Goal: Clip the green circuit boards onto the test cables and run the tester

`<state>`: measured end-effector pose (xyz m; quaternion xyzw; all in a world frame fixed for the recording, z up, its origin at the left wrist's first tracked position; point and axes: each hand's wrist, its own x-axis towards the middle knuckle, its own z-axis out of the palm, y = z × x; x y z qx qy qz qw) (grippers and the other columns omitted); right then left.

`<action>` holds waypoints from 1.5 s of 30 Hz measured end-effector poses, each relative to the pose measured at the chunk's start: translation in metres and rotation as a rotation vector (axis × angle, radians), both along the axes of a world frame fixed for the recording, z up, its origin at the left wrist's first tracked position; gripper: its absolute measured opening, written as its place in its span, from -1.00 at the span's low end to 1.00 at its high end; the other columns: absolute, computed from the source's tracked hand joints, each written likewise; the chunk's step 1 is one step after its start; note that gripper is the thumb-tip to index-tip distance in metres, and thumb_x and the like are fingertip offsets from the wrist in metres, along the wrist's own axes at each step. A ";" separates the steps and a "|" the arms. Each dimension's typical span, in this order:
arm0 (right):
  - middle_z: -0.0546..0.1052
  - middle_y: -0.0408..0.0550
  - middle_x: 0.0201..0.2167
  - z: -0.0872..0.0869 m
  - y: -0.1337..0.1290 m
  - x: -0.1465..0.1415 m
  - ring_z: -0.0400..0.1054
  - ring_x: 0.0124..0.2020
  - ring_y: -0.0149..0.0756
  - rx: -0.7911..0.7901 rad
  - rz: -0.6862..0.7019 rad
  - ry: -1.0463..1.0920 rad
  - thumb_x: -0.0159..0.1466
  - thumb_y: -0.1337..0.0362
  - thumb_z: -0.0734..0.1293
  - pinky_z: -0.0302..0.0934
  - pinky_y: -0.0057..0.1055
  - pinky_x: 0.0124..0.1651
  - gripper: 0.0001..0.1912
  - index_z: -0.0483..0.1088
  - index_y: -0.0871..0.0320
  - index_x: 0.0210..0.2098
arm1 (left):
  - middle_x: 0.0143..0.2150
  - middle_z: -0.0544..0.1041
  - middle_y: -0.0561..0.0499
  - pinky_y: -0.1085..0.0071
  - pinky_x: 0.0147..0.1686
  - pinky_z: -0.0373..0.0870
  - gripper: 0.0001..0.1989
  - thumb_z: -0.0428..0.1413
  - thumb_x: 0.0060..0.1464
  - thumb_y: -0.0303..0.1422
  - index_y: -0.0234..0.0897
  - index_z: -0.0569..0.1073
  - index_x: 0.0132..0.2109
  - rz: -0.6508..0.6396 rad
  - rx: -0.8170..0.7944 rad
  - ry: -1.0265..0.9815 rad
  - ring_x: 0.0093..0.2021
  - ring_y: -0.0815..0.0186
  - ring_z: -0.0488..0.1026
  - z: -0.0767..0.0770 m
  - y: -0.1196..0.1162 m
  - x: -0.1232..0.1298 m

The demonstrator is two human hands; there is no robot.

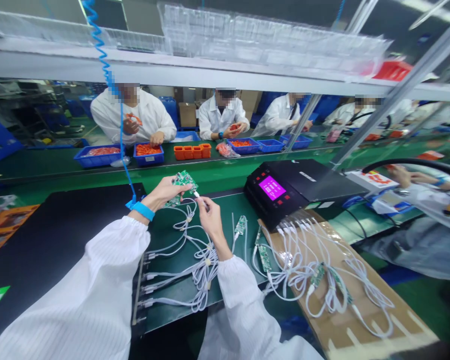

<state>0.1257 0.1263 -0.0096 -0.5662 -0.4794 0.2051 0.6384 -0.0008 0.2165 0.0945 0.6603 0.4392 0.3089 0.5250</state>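
My left hand (pixel 167 192) is closed around a green circuit board (pixel 186 178), thumb on top; more green board shows below the fingers. A blue wrist strap with a coiled cord is on that wrist. My right hand (pixel 210 216) pinches the white plug of a cable (pixel 197 195) against the board's near edge; whether it is fully seated I cannot tell. Below the hands lie bundled white cables (pixel 204 265), running to sockets along a black box (pixel 78 240) on the left. Right of my right hand, a small circuit board (pixel 240 226) lies connected to a cable.
A black tester (pixel 281 190) with a lit purple screen stands at the right, white cables plugged into its front. Several boards on cables lie on cardboard (pixel 375 310). Across the bench, people in white coats handle orange parts beside blue bins (pixel 149 156). A shelf (pixel 142 62) runs overhead.
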 end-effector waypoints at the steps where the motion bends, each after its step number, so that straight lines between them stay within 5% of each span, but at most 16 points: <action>1: 0.54 -0.11 -0.43 -0.002 0.000 0.001 0.33 -0.44 -0.33 0.006 0.002 -0.005 0.41 -0.06 0.22 0.20 -0.42 -0.34 -0.55 0.56 0.17 -0.19 | -0.58 0.44 0.08 0.46 -0.52 0.27 -0.71 0.40 -0.06 -0.32 -0.30 0.42 -0.41 0.008 0.039 0.002 -0.57 0.40 0.34 0.000 -0.002 0.002; 6: 0.60 0.07 -0.06 -0.007 -0.002 0.008 0.46 0.02 -0.18 0.093 -0.175 -0.057 0.49 -0.02 0.09 0.28 -0.24 0.13 -0.53 0.51 0.12 -0.08 | -0.51 0.50 0.07 0.44 -0.45 0.32 -0.72 0.29 0.08 -0.23 -0.28 0.46 -0.13 0.019 0.254 0.059 -0.52 0.31 0.42 -0.004 -0.003 0.010; 8: 0.55 0.10 0.00 -0.006 -0.007 0.010 0.43 0.07 -0.20 0.135 -0.275 -0.033 0.51 -0.03 0.04 0.28 -0.22 0.16 -0.53 0.45 0.11 -0.05 | -0.39 0.57 0.01 0.41 -0.41 0.32 -0.69 0.25 0.12 -0.20 -0.26 0.46 -0.07 0.034 0.439 0.149 -0.46 0.27 0.46 -0.008 -0.002 0.012; 10: 0.55 -0.02 -0.23 -0.004 -0.011 0.011 0.46 -0.17 -0.26 0.119 -0.274 0.054 0.52 -0.05 0.02 0.34 -0.29 -0.05 -0.57 0.35 0.07 -0.11 | -0.24 0.62 -0.04 0.41 -0.35 0.32 -0.72 0.22 0.15 -0.18 -0.23 0.47 -0.07 0.015 0.666 0.220 -0.37 0.24 0.49 -0.011 -0.001 0.014; 13: 0.30 -0.31 -0.55 0.000 -0.016 0.008 0.22 -0.55 -0.34 0.069 -0.213 0.174 0.50 -0.09 0.08 0.20 -0.39 -0.40 -0.68 0.16 0.00 -0.17 | -0.17 0.64 -0.03 0.40 -0.29 0.30 -0.74 0.16 0.22 -0.17 -0.16 0.48 -0.01 -0.091 0.846 0.290 -0.30 0.21 0.52 -0.014 -0.003 0.016; 21: 0.42 -0.18 -0.36 0.012 -0.020 -0.005 0.31 -0.42 -0.35 0.173 -0.238 0.124 0.49 0.02 0.12 0.25 -0.38 -0.31 -0.76 0.21 0.03 -0.15 | -0.17 0.64 -0.03 0.39 -0.35 0.22 -0.80 0.04 0.32 -0.22 -0.14 0.52 -0.08 -0.246 0.981 0.450 -0.28 0.18 0.54 -0.013 -0.016 0.023; 28: 0.55 0.01 -0.15 0.014 -0.021 -0.003 0.45 -0.10 -0.23 0.296 -0.424 0.078 0.45 0.04 0.25 0.32 -0.23 0.09 -0.70 0.43 0.13 -0.05 | -0.15 0.65 -0.05 0.40 -0.37 0.18 -0.80 0.04 0.30 -0.30 -0.15 0.54 -0.05 -0.361 0.967 0.545 -0.25 0.19 0.56 -0.008 -0.029 0.029; 36: 0.58 0.03 -0.13 0.017 -0.024 0.002 0.48 -0.05 -0.20 0.334 -0.430 0.022 0.47 0.08 0.24 0.33 -0.18 0.12 -0.70 0.53 0.11 -0.09 | -0.29 0.64 -0.08 0.38 -0.40 0.11 -0.72 -0.01 0.34 -0.20 -0.14 0.58 -0.11 -0.306 0.943 0.601 -0.32 0.18 0.54 -0.006 -0.033 0.030; 45: 0.56 0.01 -0.19 0.023 -0.025 0.003 0.47 -0.14 -0.23 0.333 -0.443 -0.030 0.45 0.11 0.28 0.36 -0.24 0.01 -0.74 0.54 0.11 -0.13 | -0.30 0.64 -0.14 0.36 -0.41 0.08 -0.68 0.03 0.34 -0.21 -0.16 0.58 0.07 -0.323 0.971 0.706 -0.35 0.12 0.54 -0.005 -0.034 0.031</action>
